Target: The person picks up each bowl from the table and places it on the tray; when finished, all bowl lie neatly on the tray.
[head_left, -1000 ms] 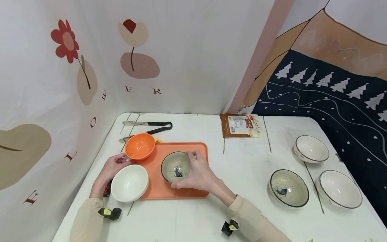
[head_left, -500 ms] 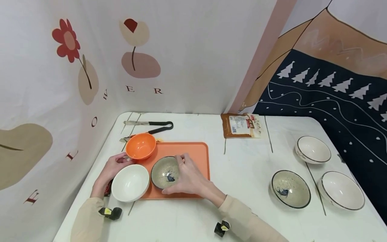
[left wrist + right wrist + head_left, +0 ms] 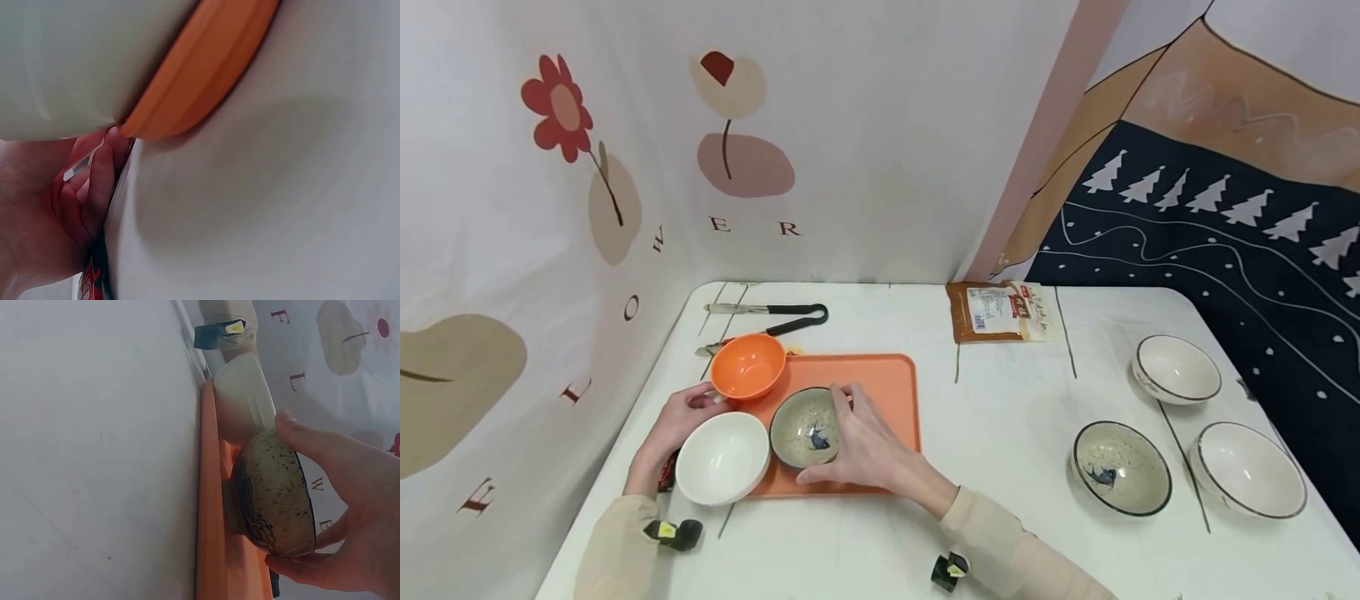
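I am watching a person's right hand (image 3: 865, 442) holding a grey-green, speckled, glazed round bowl (image 3: 797, 429) by its right side, the thumb pressing near the front and the fingers at the far side. The bowl's mouth is facing up, its dark rim forming a circle and its foot pointing down; its blue motif is showing inside. It is sitting over the middle-left of an orange rectangular tray (image 3: 887, 400), whose long axis is running left to right.

Just left of the speckled bowl, a plain white glossy round bowl (image 3: 722, 458) is facing up over the tray's near left corner; a bright orange round bowl (image 3: 748, 367) is covering the far left corner. The left hand (image 3: 681, 421) is reaching between these two at the tray's left edge, fingers bending; whether they are gripping it, I cannot tell.
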Action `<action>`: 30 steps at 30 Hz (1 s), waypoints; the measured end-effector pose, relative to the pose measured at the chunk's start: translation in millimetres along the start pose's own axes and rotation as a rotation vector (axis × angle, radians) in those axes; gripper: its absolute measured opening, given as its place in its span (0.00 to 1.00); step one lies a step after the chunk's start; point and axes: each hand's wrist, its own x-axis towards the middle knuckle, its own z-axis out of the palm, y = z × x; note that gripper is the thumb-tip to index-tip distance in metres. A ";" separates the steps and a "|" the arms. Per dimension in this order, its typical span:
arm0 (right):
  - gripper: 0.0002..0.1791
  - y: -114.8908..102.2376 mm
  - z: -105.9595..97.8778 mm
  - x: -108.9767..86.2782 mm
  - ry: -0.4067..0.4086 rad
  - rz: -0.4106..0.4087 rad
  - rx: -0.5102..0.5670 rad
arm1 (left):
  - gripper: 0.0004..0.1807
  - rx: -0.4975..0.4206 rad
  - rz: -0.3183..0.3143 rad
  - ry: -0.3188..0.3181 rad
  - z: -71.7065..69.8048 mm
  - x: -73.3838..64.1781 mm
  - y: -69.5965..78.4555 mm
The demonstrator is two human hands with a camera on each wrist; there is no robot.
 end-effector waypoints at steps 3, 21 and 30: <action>0.72 -0.1 0.2 -1.4 -0.013 -0.002 0.011 | 0.32 0.004 -0.016 -0.007 0.6 -0.5 -0.2; 0.68 15.4 -29.6 -27.3 -0.080 0.127 0.273 | 0.32 0.009 -0.010 -0.009 2.2 2.3 -1.2; 0.64 35.4 -58.0 -50.9 0.054 0.170 0.261 | 0.34 0.007 -0.019 -0.021 0.1 2.6 -5.1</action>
